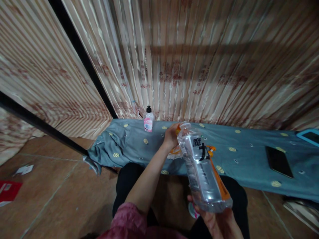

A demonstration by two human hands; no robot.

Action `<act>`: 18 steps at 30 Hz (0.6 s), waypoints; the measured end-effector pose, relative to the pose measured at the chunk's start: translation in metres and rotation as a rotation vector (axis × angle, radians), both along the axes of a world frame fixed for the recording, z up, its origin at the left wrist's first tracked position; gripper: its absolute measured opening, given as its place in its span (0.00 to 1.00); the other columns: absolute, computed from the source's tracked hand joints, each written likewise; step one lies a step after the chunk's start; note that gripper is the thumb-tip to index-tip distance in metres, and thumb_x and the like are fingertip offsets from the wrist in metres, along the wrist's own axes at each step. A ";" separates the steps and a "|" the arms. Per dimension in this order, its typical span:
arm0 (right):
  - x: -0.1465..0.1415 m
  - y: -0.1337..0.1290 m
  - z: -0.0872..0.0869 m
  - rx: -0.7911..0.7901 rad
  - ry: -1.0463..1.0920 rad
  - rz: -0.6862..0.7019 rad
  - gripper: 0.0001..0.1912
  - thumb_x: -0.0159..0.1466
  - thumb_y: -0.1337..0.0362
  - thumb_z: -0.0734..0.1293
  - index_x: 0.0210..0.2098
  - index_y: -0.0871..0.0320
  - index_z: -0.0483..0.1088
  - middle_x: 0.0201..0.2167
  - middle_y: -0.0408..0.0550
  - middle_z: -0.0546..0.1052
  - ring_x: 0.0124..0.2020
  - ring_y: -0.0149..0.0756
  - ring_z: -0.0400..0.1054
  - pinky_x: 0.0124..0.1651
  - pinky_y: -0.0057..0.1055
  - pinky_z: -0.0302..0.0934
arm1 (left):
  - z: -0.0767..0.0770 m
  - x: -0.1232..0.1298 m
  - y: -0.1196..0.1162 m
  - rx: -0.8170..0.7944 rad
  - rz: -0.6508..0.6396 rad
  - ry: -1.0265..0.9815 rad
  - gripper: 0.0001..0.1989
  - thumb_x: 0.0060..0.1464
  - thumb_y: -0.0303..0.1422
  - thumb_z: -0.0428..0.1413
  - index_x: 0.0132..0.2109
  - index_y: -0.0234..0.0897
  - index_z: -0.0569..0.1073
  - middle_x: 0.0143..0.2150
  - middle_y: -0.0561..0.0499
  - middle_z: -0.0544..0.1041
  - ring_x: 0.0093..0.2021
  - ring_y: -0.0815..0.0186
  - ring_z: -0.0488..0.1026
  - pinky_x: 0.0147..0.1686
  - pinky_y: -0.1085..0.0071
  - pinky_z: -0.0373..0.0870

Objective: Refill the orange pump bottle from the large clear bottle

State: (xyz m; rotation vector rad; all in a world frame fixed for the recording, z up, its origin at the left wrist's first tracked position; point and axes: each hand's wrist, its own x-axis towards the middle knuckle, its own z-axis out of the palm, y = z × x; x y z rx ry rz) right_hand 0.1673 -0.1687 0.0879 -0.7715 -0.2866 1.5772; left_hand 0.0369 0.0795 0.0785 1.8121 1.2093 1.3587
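A large clear plastic bottle [201, 169] with a silver and orange label leans across my lap, its neck pointing up and away from me. My right hand [216, 220] grips it from below at the base. Beside the open-looking neck is my left hand [171, 136], its fingers bent around a small orange piece that I cannot make out; the bottle hides part of them. Behind the bottle, an orange item [211, 150] lies on the cloth, mostly covered. A pump-top bottle [148, 121] with a pink label and black top stands upright farther left.
The bench wears a blue-grey cloth [132, 142] with a yellow pattern. On its right lie a black phone [279, 162] and a blue-edged device [310, 136]. Dark metal bars [84, 56] rise at left before a striped curtain [174, 66]. A red packet [10, 192] is on the floor.
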 end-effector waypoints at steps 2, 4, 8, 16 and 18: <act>-0.001 -0.001 0.002 -0.012 0.003 0.000 0.30 0.49 0.48 0.78 0.51 0.42 0.76 0.46 0.49 0.84 0.41 0.52 0.81 0.38 0.32 0.76 | -0.001 0.000 0.000 0.002 0.002 0.009 0.12 0.49 0.26 0.61 0.43 0.35 0.79 0.45 0.47 0.82 0.46 0.57 0.78 0.51 0.62 0.74; -0.001 -0.001 0.004 -0.026 0.006 0.005 0.29 0.48 0.48 0.79 0.49 0.42 0.77 0.45 0.49 0.85 0.40 0.53 0.81 0.38 0.33 0.76 | -0.001 0.000 0.001 -0.003 -0.003 0.012 0.12 0.49 0.25 0.61 0.43 0.36 0.79 0.45 0.47 0.82 0.48 0.57 0.77 0.52 0.62 0.73; -0.002 0.000 0.004 -0.042 0.012 0.001 0.29 0.47 0.48 0.79 0.48 0.43 0.78 0.45 0.49 0.85 0.39 0.53 0.81 0.37 0.33 0.77 | -0.001 -0.001 0.002 -0.013 0.000 0.014 0.11 0.49 0.26 0.62 0.42 0.36 0.79 0.45 0.48 0.82 0.47 0.58 0.77 0.52 0.61 0.73; -0.003 0.003 -0.002 0.004 0.001 0.015 0.26 0.48 0.48 0.79 0.45 0.46 0.79 0.43 0.50 0.85 0.38 0.51 0.81 0.35 0.31 0.76 | 0.000 -0.002 0.002 0.014 0.006 -0.012 0.13 0.48 0.24 0.63 0.43 0.35 0.79 0.44 0.46 0.82 0.47 0.57 0.77 0.52 0.63 0.73; -0.004 0.003 -0.001 -0.002 0.006 0.008 0.25 0.48 0.49 0.79 0.45 0.46 0.79 0.43 0.49 0.85 0.38 0.52 0.81 0.35 0.32 0.77 | 0.002 -0.002 0.001 0.004 0.004 -0.005 0.13 0.48 0.22 0.61 0.42 0.35 0.79 0.45 0.47 0.82 0.48 0.57 0.77 0.52 0.63 0.73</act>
